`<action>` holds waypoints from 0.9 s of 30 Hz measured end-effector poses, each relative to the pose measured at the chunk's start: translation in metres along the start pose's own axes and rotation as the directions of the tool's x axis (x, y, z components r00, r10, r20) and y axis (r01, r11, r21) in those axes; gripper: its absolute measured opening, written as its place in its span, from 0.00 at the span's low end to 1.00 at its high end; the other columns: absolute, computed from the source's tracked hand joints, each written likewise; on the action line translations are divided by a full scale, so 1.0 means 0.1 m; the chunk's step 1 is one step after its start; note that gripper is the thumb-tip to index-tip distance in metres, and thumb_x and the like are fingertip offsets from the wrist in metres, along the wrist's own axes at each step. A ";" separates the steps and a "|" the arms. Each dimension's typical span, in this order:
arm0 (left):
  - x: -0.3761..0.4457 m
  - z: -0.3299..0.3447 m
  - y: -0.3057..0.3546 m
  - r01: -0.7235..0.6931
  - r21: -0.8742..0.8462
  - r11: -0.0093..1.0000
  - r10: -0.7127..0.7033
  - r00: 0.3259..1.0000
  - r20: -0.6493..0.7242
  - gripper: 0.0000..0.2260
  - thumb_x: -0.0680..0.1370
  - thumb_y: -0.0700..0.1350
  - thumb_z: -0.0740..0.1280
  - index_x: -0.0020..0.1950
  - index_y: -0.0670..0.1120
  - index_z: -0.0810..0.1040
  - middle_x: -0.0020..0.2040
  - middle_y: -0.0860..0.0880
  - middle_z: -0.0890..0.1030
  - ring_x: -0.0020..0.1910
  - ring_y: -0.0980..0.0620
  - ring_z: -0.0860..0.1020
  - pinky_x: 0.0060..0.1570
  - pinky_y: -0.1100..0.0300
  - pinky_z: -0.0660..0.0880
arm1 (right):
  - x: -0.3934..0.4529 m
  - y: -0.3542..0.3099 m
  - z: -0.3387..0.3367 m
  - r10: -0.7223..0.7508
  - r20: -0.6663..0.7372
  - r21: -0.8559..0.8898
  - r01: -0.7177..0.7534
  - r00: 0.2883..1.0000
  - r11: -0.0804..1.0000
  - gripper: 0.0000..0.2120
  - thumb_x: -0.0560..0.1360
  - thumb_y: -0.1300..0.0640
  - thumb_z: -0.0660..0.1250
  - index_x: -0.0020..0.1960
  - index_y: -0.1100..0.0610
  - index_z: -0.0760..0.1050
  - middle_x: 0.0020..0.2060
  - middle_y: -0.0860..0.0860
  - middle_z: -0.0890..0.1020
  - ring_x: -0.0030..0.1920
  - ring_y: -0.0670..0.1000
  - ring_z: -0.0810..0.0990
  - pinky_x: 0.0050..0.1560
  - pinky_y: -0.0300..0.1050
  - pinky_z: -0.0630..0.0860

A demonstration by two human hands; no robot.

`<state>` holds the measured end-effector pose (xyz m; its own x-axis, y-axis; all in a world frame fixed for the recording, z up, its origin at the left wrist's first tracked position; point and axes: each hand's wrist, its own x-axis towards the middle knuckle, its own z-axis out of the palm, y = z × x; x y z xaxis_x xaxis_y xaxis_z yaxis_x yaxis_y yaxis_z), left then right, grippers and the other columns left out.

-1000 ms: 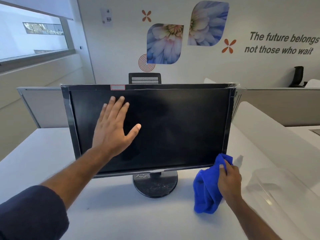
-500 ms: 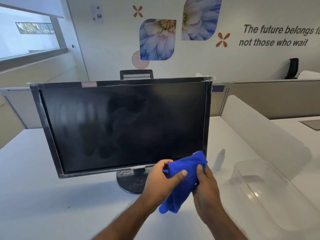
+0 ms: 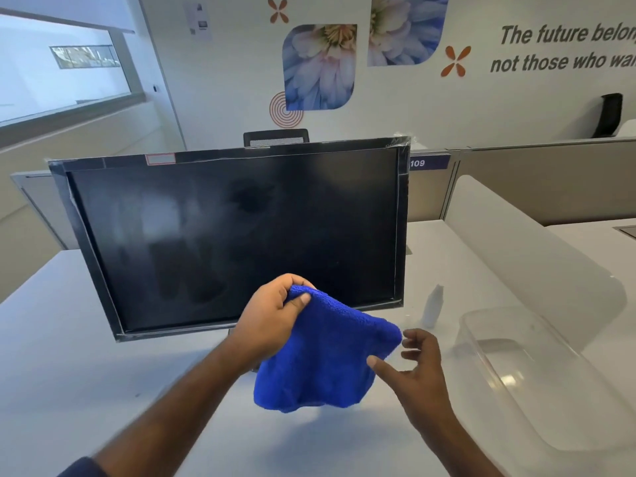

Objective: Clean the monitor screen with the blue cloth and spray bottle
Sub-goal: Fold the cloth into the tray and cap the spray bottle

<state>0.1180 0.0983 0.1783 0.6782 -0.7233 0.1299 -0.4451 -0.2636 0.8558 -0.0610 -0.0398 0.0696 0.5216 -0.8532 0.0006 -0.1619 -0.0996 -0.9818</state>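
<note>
blue cloth [image 3: 320, 359] hanging, bunched | monitor [image 3: 241, 235] upright, dark | spray bottle [image 3: 433, 306] right

We see a clear plastic bin [image 3: 550, 383] on the white desk [image 3: 69, 356] at our right, grey partitions [image 3: 550, 180] behind, one tagged "109" [image 3: 417, 163]. A black office chair [image 3: 275, 137] faces the wall's flower decals [image 3: 320, 67].
</note>
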 end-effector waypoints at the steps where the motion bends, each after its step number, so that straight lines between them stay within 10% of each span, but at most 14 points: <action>1: -0.01 -0.04 0.04 -0.008 0.005 1.000 0.008 1.000 0.020 0.10 0.82 0.42 0.63 0.47 0.54 0.80 0.42 0.59 0.83 0.42 0.62 0.79 0.42 0.67 0.72 | 0.04 0.03 -0.02 0.025 0.056 -0.028 -0.023 0.998 0.999 0.40 0.62 0.53 0.83 0.66 0.45 0.63 0.60 0.45 0.69 0.59 0.46 0.73 0.55 0.45 0.74; 5: -0.06 -0.17 0.13 0.004 0.010 1.000 -0.006 0.987 0.162 0.09 0.83 0.41 0.62 0.48 0.51 0.80 0.37 0.61 0.81 0.34 0.64 0.78 0.26 0.71 0.71 | 0.18 0.15 -0.04 0.079 0.313 -0.076 -0.058 0.947 0.995 0.60 0.56 0.46 0.84 0.76 0.37 0.49 0.67 0.43 0.67 0.64 0.45 0.72 0.62 0.42 0.69; 10: -0.07 -0.28 0.09 0.054 -0.058 0.997 -0.038 0.966 0.255 0.10 0.83 0.39 0.61 0.48 0.49 0.80 0.42 0.52 0.83 0.39 0.57 0.80 0.28 0.67 0.74 | 0.29 -0.01 -0.06 0.026 0.600 0.077 -0.090 0.799 0.993 0.31 0.66 0.60 0.79 0.66 0.45 0.74 0.57 0.49 0.83 0.58 0.49 0.81 0.58 0.47 0.78; 15: -0.02 -0.38 -0.17 0.082 -0.106 0.991 -0.063 0.983 0.172 0.12 0.83 0.40 0.61 0.47 0.51 0.81 0.47 0.49 0.84 0.47 0.54 0.80 0.54 0.52 0.76 | 0.39 -0.15 -0.15 -0.029 0.524 0.114 -0.037 0.851 0.993 0.10 0.71 0.63 0.75 0.53 0.59 0.83 0.49 0.55 0.86 0.52 0.54 0.84 0.53 0.49 0.80; 27: -0.14 0.01 -0.62 0.012 -0.222 0.975 -0.035 0.994 -0.099 0.12 0.82 0.35 0.61 0.51 0.49 0.80 0.56 0.55 0.83 0.57 0.60 0.79 0.57 0.68 0.72 | 0.57 -0.26 -0.26 -0.307 0.354 0.059 0.306 0.883 0.950 0.14 0.70 0.72 0.72 0.39 0.52 0.81 0.41 0.55 0.84 0.43 0.55 0.83 0.43 0.47 0.83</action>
<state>0.1357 0.1244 0.1229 0.7479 -0.6470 0.1486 -0.2954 -0.1240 0.9473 -0.0491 -0.0994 0.1005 0.8070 -0.5420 0.2345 0.0551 -0.3262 -0.9437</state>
